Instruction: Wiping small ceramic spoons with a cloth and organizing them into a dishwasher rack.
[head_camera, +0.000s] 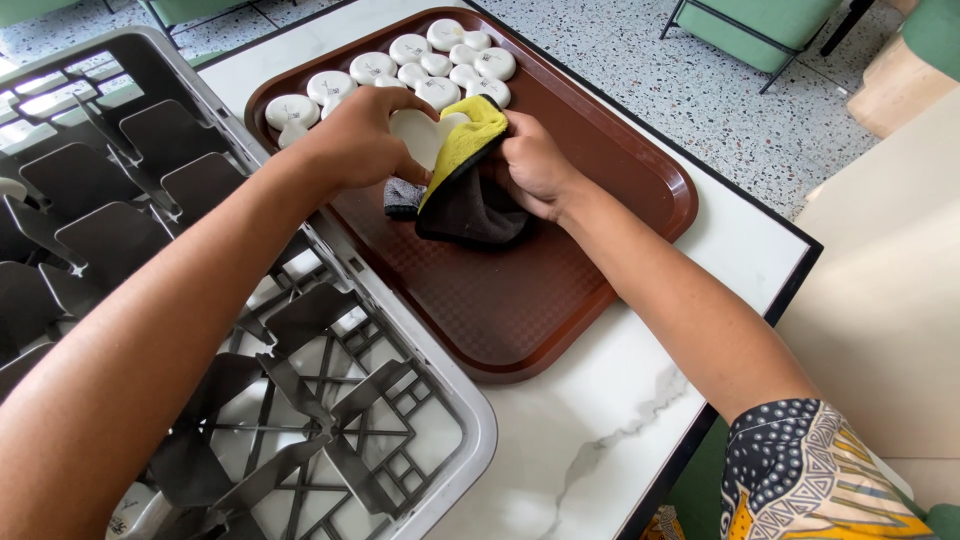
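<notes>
Left hand: grips one white dish
Right hand: clutches yellow-grey cloth against it
Tray: near half bare; roughly eleven dishes at far edge
Rack: touching tray's left rim

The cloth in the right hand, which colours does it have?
Yellow and dark grey cloth, head view.

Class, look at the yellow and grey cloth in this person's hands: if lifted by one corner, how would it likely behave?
The cloth would probably droop limply, since it already folds around the small white dish. It looks light and grippy rather than slippery, judging by its fuzzy surface.
</notes>
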